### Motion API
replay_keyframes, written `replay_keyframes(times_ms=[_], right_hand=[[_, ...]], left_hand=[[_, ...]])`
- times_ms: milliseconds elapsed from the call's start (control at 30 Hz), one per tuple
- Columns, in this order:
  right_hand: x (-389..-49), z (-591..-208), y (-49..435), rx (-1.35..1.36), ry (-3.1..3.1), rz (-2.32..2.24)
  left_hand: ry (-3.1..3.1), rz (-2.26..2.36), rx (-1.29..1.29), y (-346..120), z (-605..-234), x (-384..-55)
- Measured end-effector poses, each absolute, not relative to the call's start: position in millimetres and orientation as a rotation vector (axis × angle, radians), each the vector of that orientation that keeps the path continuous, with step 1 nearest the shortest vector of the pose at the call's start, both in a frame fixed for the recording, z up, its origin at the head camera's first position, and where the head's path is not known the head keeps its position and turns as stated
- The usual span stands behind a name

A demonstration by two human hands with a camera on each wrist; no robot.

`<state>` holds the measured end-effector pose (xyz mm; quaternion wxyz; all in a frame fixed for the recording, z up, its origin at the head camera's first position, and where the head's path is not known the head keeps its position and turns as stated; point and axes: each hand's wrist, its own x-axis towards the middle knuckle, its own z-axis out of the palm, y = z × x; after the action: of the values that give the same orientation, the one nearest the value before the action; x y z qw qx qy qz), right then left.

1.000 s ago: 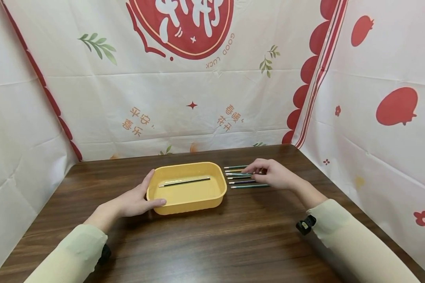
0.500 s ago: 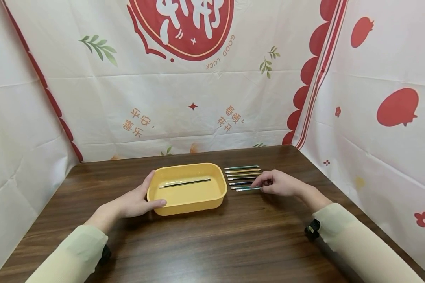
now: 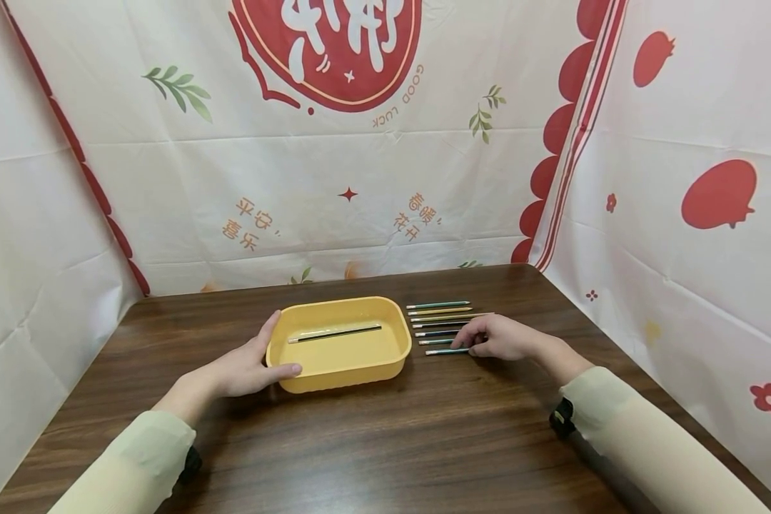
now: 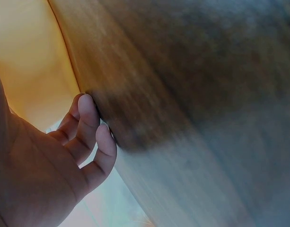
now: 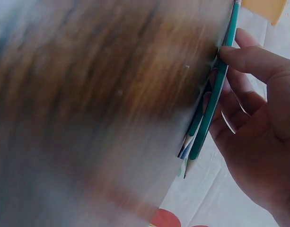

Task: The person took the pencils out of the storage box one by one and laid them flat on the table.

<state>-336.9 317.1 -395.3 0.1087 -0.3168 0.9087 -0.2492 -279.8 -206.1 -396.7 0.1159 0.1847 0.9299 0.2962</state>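
Note:
My left hand [image 3: 240, 365] grips the left end of a yellow plastic tray [image 3: 343, 375], its thumb over the near rim. One dark pencil [image 3: 337, 333] lies slanted inside. In the left wrist view, bent fingers [image 4: 88, 113] show beside the yellow wall. To the right of the tray, my right hand [image 3: 504, 337] pinches a green pencil [image 3: 442, 351] low over the table, at the near end of a row of pencils [image 3: 440, 311]. The right wrist view shows its thumb against the green pencil [image 5: 213, 104], another green pencil close behind; the row's right ends are partly hidden by the hand.
The brown wood table [image 3: 385, 442] is enclosed by a printed white cloth [image 3: 283, 164] at the back and sides. A dark wrist device [image 3: 561, 417] sits under the right sleeve.
My right hand has brought the green pencil from over the middle of the row toward the near end and lowered it there. My left hand has stayed on the tray.

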Motion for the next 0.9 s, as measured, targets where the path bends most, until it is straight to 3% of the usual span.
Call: replay_keyframes(times_ms=[900], right_hand=[[-340.6,-398.0,310.8,-0.965,2.737,-0.632]], left_hand=[[2.735,0.862,0.553,-207.1,-399.3,-281.0]])
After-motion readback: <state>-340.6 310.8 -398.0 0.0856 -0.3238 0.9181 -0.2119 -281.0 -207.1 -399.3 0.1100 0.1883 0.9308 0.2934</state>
